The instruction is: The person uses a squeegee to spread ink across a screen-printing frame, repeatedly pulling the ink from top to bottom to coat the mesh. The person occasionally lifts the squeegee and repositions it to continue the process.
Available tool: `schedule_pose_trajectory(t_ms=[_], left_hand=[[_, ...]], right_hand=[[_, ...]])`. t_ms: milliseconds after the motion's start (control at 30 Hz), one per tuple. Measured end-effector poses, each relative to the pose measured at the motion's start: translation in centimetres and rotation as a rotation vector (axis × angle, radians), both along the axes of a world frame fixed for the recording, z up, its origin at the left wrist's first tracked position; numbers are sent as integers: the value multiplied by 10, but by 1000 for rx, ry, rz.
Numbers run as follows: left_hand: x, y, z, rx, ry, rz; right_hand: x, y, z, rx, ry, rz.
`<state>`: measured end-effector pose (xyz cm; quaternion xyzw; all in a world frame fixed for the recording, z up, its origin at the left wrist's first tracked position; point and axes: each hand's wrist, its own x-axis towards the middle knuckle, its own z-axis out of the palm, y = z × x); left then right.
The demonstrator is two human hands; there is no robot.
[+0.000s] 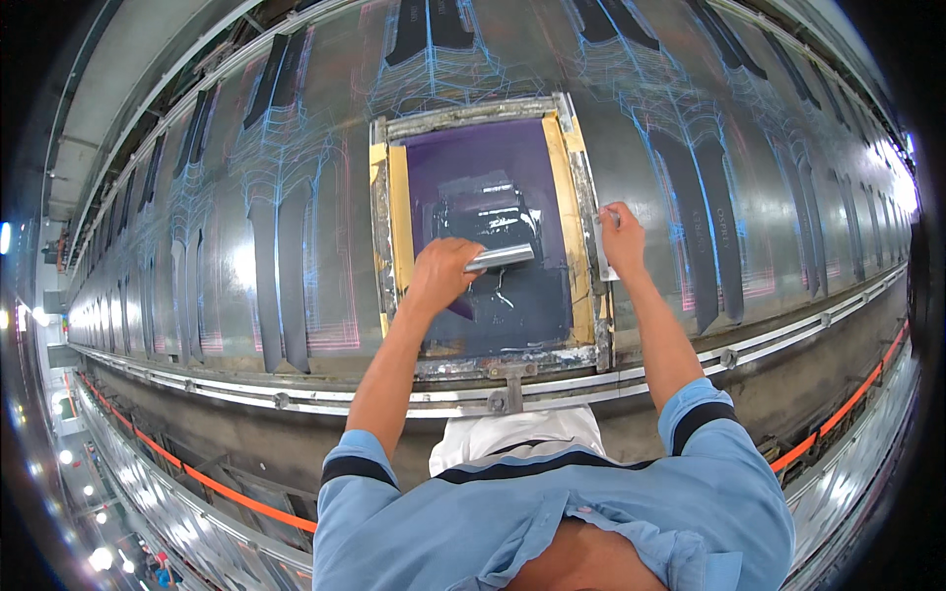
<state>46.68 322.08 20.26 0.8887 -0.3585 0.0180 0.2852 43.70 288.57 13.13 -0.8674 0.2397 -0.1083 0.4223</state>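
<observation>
My left hand [441,278] is wrapped round a squeegee with a shiny metal holder [505,257], which lies across the mesh of a screen printing frame [394,212]. The mesh is purple at the top [473,148] and greyer lower down, with wet, dark ink [498,222] pooled around its middle. Yellowish tape runs down both inner sides of the frame. At the frame's right side, my right hand [621,236] is closed on a narrow pale strip [607,264]; whether that strip is fixed to the frame is unclear.
The frame rests on a long grey printing table [350,227] marked with blue and pink lines. Dark cut pieces [705,231] lie in rows on both sides. A metal rail [414,402] with a clamp [506,394] runs along the near edge. Orange bars [236,497] pass below.
</observation>
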Motion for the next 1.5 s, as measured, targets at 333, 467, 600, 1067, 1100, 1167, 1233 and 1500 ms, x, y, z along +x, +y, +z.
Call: schedule_pose_trajectory(t_ms=[333,467,600,1067,1100,1167,1233,1500], left_hand=[[110,-5,8,63,133,17],[121,0,-9,24,138,42],[74,5,-16,-81,40,31],[8,6,3,145,129,20],[32,2,3,139,87,30],[75,0,5,183,21,67],[105,-5,6,213,52,89],[16,3,-24,49,63,57]], right_hand=[[93,75,90,-161,-153,819],[123,99,77,-436,90,991],[87,105,53,-499,-78,1001],[16,104,58,-496,34,1005],[39,101,57,-522,6,966],[86,103,57,-519,-4,949],[119,103,62,-479,61,956],[23,106,49,-487,-68,951]])
